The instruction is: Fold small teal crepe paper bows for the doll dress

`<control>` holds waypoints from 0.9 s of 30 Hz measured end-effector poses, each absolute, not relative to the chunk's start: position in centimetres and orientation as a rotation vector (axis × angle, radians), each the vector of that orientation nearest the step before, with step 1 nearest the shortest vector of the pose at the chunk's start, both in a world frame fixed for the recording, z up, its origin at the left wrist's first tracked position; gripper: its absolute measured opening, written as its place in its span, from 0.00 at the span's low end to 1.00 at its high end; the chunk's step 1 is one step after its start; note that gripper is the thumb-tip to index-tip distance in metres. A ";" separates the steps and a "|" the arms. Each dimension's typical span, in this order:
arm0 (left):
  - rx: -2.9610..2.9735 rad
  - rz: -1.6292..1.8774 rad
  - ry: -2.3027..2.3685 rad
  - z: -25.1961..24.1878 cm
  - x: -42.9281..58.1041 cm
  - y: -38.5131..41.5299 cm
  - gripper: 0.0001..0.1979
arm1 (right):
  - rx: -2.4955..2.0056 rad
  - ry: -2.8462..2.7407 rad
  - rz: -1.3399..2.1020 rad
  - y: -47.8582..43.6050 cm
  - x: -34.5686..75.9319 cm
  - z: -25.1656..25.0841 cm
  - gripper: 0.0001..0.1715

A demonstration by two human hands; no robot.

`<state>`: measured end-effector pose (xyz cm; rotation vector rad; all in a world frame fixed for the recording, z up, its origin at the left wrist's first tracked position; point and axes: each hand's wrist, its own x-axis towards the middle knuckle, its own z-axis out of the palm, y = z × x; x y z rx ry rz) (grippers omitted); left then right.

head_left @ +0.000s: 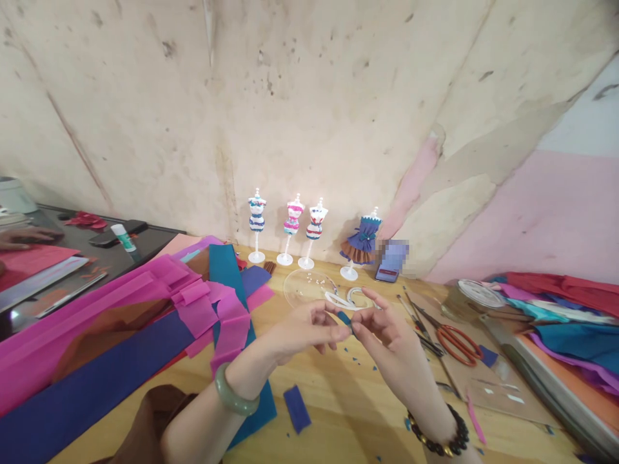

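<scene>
Over the middle of the wooden table, my left hand (314,325) and my right hand (382,325) meet at a small teal paper piece (345,318). Fingertips of both hands pinch it, the left from one side and the right from the other. Below them on the table lies a blue paper rectangle (296,409), with tiny blue scraps near it. Just behind my hands is a clear round dish (302,290) with small white bits, beside a curled white strip (338,300).
Small mannequins (256,216) and one in a blue-brown paper dress (362,238) stand along the wall. Long paper strips (97,380) cover the left. Orange-handled scissors (459,345) lie right on cardboard (503,393). Another person's hand (29,238) rests far left.
</scene>
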<state>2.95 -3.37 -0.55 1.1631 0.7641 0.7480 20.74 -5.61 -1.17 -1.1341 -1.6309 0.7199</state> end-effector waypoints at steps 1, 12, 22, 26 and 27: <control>1.197 0.782 0.762 -0.5 3.0 -3.4 0.22 | -1.139 -1.601 0.772 -5.6 20.7 -1.2 0.30; 1.231 0.898 0.893 -0.5 3.2 -3.0 0.10 | -1.095 -1.529 0.978 -5.5 20.9 -1.2 0.33; 1.247 0.898 0.900 -0.4 3.3 -3.0 0.09 | -1.085 -1.450 1.053 -5.4 20.7 -1.4 0.37; 1.249 0.900 0.887 -0.3 3.4 -3.1 0.09 | -1.079 -1.469 1.016 -5.6 20.5 -1.0 0.35; 1.251 0.900 0.884 -0.2 3.4 -3.2 0.09 | -1.083 -1.474 1.004 -5.6 20.5 -0.9 0.34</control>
